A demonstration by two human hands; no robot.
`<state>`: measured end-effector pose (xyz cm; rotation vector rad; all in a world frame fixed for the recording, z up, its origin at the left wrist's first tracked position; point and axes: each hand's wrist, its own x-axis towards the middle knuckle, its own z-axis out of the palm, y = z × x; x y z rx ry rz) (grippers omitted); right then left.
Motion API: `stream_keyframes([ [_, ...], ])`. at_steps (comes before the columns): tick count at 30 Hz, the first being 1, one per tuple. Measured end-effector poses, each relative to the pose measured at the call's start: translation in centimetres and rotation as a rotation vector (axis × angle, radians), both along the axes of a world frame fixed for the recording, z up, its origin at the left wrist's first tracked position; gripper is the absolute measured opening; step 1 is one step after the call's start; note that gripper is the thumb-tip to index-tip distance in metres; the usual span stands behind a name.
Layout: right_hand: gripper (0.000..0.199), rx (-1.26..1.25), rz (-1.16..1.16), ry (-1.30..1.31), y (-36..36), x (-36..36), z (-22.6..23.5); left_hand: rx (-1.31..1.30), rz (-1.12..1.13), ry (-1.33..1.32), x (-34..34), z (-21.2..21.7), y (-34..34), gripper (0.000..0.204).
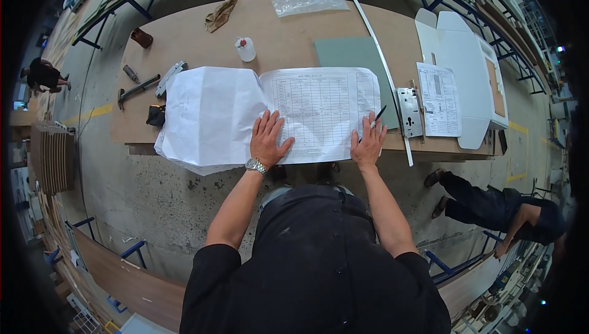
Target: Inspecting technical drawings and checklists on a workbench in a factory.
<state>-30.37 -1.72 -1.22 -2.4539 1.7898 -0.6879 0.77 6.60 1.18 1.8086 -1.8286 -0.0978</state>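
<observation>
head view: printed sheet (316,98) at wearer's twelve o'clock on brown tabletop (175,39). left hand (267,142) flat, thumb wide, at sheet's eight o'clock, presumably holding pages flat; right hand (368,144) flat at four, pen (381,112) tucked between fingers, probably for readiness. concrete floor (165,199); co-worker (509,208) at three.

The gridded page (322,113) and smaller sheet (439,102) bear print, apparently too small to read.
</observation>
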Motion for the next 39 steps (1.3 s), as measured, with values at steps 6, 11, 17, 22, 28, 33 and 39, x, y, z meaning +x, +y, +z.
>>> stream_keyframes([
  [6,0.057,0.008,-0.025,-0.011,-0.1,0.1,-0.1,-0.036,0.008,0.046,0.1,-0.3,-0.2,0.051],
  [11,0.056,0.013,-0.034,-0.002,-0.1,0.2,-0.2,-0.047,0.014,0.069,0.2,-0.5,-0.2,0.047],
  [17,0.054,-0.001,-0.03,-0.01,-0.1,0.2,-0.2,-0.068,0.032,0.076,0.3,-1.3,-0.4,0.037],
  [22,0.053,-0.003,-0.027,-0.019,-0.1,0.3,0.1,-0.086,0.051,0.085,0.2,-1.7,-0.4,0.032],
  [28,0.053,0.003,-0.026,-0.025,-0.1,0.2,0.0,-0.084,0.058,0.125,0.3,-1.4,-0.5,0.034],
  [33,0.053,-0.004,-0.024,-0.025,-0.2,0.2,-0.3,-0.117,0.07,0.188,0.4,-1.3,-0.4,0.029],
  [39,0.052,-0.006,-0.027,-0.023,-0.2,0.2,-0.3,-0.123,0.058,0.174,0.5,-1.4,-0.4,0.027],
])
